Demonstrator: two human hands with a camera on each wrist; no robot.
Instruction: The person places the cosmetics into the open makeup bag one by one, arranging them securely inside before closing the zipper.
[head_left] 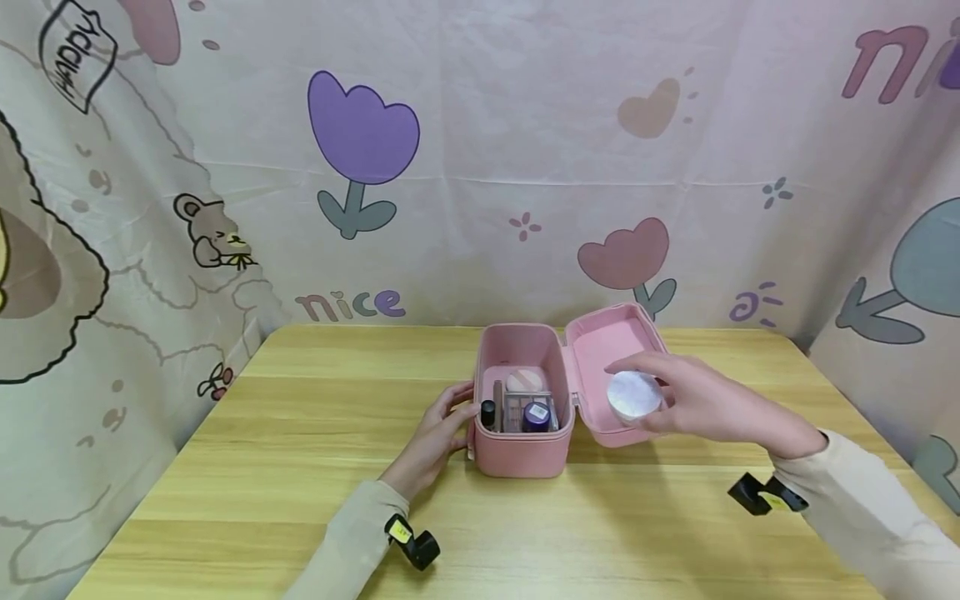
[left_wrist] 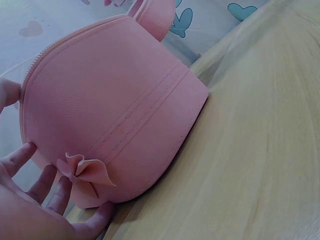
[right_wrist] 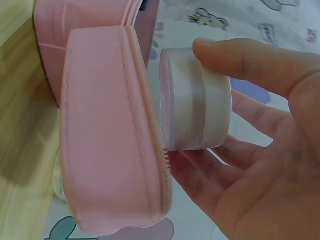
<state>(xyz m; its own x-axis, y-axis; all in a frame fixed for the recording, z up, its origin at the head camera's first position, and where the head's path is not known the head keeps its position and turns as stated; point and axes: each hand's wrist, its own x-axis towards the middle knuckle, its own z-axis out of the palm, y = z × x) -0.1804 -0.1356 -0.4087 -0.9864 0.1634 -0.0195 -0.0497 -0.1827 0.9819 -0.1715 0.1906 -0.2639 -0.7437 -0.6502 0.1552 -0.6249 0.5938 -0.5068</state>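
Observation:
A pink makeup case (head_left: 520, 458) stands on the table with its lid (head_left: 600, 354) swung open to the right. Against the case's left side rests my left hand (head_left: 435, 437), its fingers spread along the wall near a pink bow (left_wrist: 92, 172). My right hand (head_left: 686, 396) holds a round cosmetic jar (head_left: 633, 394) between thumb and fingers, over the open lid. In the right wrist view the jar (right_wrist: 197, 100) shows clear walls around a pale inside, close beside the lid's zipped edge (right_wrist: 150, 115).
Inside the case are a dark blue-lidded jar (head_left: 536, 417), a black-capped item (head_left: 487, 413), a slim tube (head_left: 498, 404), a clear-topped palette (head_left: 517, 410) and a pale round item (head_left: 523, 381). The wooden table (head_left: 300, 442) meets a patterned cloth (head_left: 480, 167) behind.

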